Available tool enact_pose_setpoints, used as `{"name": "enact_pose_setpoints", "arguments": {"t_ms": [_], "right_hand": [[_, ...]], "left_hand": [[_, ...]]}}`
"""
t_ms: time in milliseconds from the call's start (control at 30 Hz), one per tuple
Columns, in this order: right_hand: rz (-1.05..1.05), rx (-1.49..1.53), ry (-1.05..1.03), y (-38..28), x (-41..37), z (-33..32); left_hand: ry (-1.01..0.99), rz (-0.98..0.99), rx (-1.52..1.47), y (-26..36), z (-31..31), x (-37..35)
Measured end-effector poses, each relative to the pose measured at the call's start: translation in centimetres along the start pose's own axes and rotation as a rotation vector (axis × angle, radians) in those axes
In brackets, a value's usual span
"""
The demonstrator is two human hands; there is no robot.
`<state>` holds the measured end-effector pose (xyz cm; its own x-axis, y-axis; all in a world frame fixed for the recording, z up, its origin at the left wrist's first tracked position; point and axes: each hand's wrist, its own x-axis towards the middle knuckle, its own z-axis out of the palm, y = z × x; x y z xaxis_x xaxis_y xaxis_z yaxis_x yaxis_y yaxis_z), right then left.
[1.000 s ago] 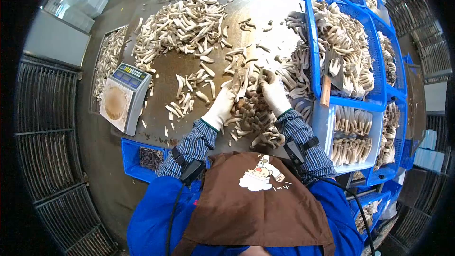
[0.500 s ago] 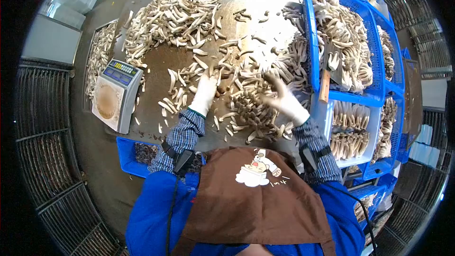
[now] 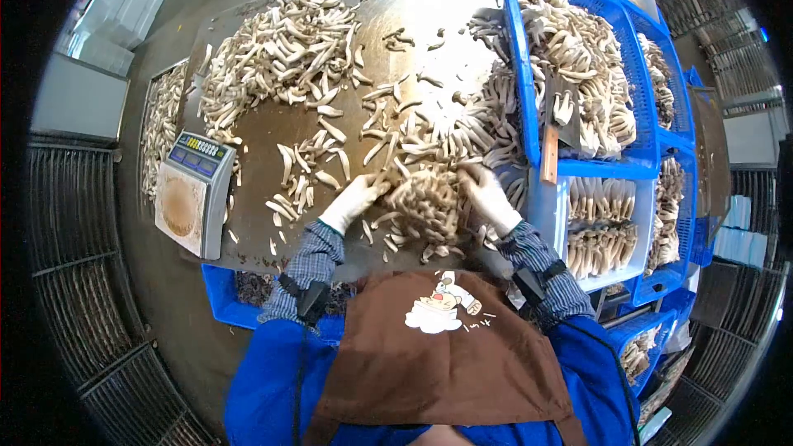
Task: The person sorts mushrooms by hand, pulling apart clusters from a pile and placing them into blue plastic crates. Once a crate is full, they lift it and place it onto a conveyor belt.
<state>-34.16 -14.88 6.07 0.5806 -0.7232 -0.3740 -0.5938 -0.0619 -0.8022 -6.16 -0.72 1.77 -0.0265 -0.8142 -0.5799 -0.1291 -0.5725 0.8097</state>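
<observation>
1. Your left hand (image 3: 357,200), in a white glove, presses on the left side of the mushroom clump (image 3: 425,198), fingers half-curled round its edge
2. Your right hand (image 3: 487,194), also gloved, grips the clump's right side, fingers bent over its top
3. The clump sits on the metal table (image 3: 273,128) near its front edge, held between both hands
4. Loose stems (image 3: 318,169) lie scattered just left of the left hand; a big heap (image 3: 281,41) lies far left
5. The scale (image 3: 188,194) sits at the table's left edge, well apart from your hands
6. To the right, a blue crate (image 3: 607,169) is full of mushrooms; a cleaver (image 3: 549,144) rests against it, and a white tray (image 3: 541,219) holds stems in rows
</observation>
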Motion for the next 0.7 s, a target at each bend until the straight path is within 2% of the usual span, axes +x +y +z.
{"name": "enact_pose_setpoints", "arguments": {"t_ms": [33,67,133,167,200,267,333,367,400,467,500,533,600,633,700], "right_hand": [[-0.053,-0.110,0.218,1.1,1.4,-0.2],[-0.104,-0.218,0.434,2.3,2.9,-0.2],[-0.185,-0.501,0.582,3.7,6.3,-0.4],[-0.120,-0.789,0.524,3.9,6.9,-0.6],[0.025,-0.828,0.414,3.5,7.8,-0.6],[0.164,-0.863,0.272,2.6,9.1,-1.2],[0.130,-0.619,0.250,2.1,8.9,-1.6],[-0.097,-0.503,0.382,3.7,8.8,-1.1],[-0.012,-0.378,0.298,1.6,8.0,-1.9],[-0.074,-0.127,0.298,-0.2,7.1,-2.0],[-0.099,0.029,0.304,2.8,8.5,-0.9],[-0.006,0.361,0.244,-1.3,6.9,-1.7],[0.138,0.253,0.233,-3.2,6.7,-2.6],[0.143,0.257,0.235,-3.4,6.7,-2.4],[-0.094,0.393,0.477,-3.6,6.4,-1.4]], "left_hand": [[0.008,0.066,0.091,1.0,-0.5,-0.7],[-0.089,0.004,0.133,0.2,-1.6,0.4],[0.061,0.105,0.202,2.2,-2.0,1.4],[0.135,0.279,0.014,1.1,-1.9,3.8],[0.133,0.194,0.110,6.1,-2.0,2.5],[0.379,0.378,0.746,7.7,-1.2,5.3],[0.457,0.422,1.039,10.5,0.2,7.3],[0.351,0.417,1.139,12.0,0.7,8.4],[0.315,0.545,1.135,12.8,1.4,9.2],[0.104,0.724,1.163,13.5,2.2,11.7],[0.062,0.844,1.049,12.6,2.5,13.2],[0.091,0.887,1.002,11.8,3.1,14.0],[0.002,0.732,0.843,11.2,3.4,15.8],[-0.005,0.730,0.843,10.9,3.4,16.1],[-0.063,0.482,0.365,10.2,3.1,16.4]]}}
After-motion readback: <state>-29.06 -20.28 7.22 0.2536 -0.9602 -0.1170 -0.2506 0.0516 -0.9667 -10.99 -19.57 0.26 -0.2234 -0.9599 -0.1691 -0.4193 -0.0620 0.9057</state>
